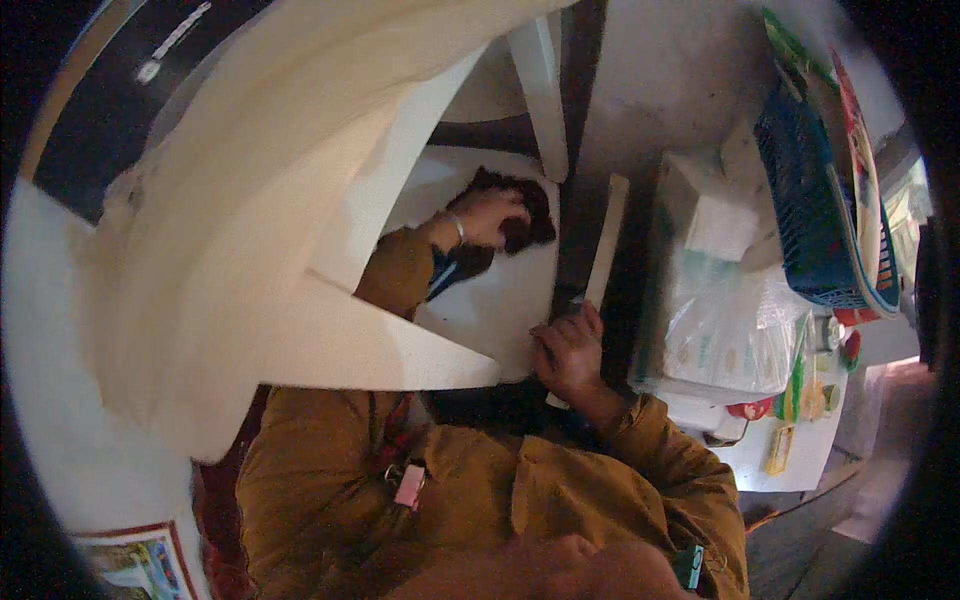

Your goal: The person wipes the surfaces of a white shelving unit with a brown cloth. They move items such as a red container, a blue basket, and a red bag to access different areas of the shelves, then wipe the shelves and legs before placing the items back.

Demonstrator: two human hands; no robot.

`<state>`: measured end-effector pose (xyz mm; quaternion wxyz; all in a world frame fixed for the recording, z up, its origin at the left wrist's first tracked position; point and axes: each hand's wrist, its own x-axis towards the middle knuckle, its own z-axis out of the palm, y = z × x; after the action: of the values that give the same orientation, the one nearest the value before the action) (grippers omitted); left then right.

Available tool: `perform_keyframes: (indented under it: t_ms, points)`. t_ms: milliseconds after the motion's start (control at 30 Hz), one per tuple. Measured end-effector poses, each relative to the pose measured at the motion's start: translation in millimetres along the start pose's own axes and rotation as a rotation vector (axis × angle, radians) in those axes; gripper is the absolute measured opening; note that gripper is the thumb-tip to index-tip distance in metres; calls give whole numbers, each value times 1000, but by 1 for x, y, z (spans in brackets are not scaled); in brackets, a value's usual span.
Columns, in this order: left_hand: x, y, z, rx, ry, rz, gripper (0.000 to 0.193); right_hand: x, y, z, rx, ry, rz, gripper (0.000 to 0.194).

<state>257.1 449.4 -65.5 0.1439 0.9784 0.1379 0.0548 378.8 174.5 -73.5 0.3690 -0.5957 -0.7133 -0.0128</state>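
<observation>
My left hand (487,217), with a light band at the wrist, is closed on a dark cloth (536,202). It reaches past a white panel (375,352) and rests over a white flat surface (487,300) inside a box-like space. The panel hides part of my left forearm. My right hand (571,352) has its fingers curled over a long pale strip (609,232), which shows above and below the hand. Dark material lies on both sides of this strip. A cream curtain-like fabric (202,247) covers much of the left side.
At right, plastic-wrapped white packs (731,330) are stacked beside a dark blue-green plastic basket (806,195). Small items, including a yellow object (780,450), sit on a white tabletop (795,472). A framed picture (139,562) is at lower left.
</observation>
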Motion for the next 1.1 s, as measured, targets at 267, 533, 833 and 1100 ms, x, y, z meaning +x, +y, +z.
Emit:
perform_keyframes:
  t_ms: [267, 533, 833, 1100]
  points:
    - [-147, 81, 3, -133, -339, -207, 58, 0, -5, -1, -33, 9, -37, 11]
    - [-209, 124, 41, 151, 15, -292, 58, 0, -2, 4, 27, 45, 1, 10]
    - [-49, -5, 19, 233, -18, -598, 66, -3, 3, 0, -15, -22, -37, 19]
    - [38, -119, -3, 215, 66, -652, 65, -5, 4, 8, 21, 30, -5, 22]
